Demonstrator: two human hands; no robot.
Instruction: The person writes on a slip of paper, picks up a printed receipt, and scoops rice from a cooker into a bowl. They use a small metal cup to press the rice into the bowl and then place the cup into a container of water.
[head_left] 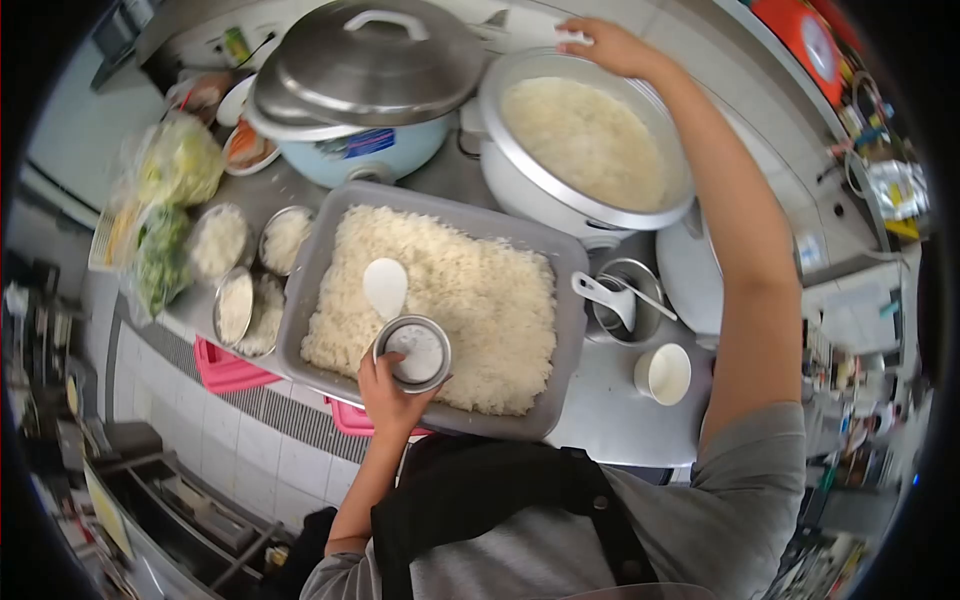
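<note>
Head cam: left hand [390,400] (curled) grips steel bowl [413,352] on rice [470,300].

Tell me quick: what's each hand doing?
Left hand: closed on the small metal bowl.
Right hand: at far rim of the rice pot; grip cannot be told.

blue cooker [412,155] contents: under lid [370,65] | label [358,143]: unreadable | left hand [385,400] fingers: behind steel bowl [413,352]

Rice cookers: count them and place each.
2: a lidded cooker at the back left of the counter, and an open cooker right beside it. None seems hidden.
</note>
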